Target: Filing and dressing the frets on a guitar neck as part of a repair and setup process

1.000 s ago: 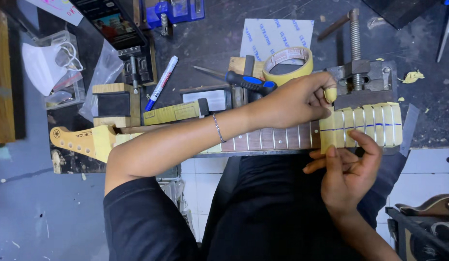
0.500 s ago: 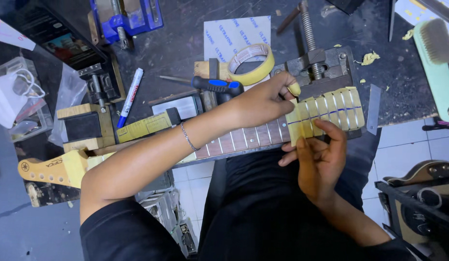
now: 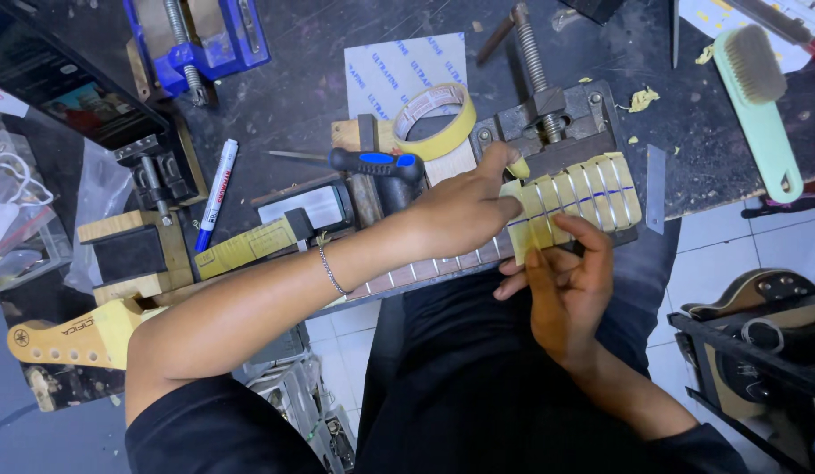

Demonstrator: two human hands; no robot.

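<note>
The left hand point(image 3: 464, 211) presses flat, gripping nothing, on the guitar neck point(image 3: 399, 274) lying under both hands. Just below it, the right hand point(image 3: 565, 290) pinches yellow tape point(image 3: 520, 241). The tape looks thin, light and easily torn, best held by its edge; the neck seems stiff.

Guitar neck point(image 3: 250, 250): pale wood, satin; frets masked with matt paper tape strips point(image 3: 583, 189). Vise point(image 3: 548, 118): dull rough metal. Bench point(image 3: 302, 96): dark, scuffed, matt.

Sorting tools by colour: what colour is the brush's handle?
Pale mint green, with tan bristles; the brush shows in the head view, top right.
</note>
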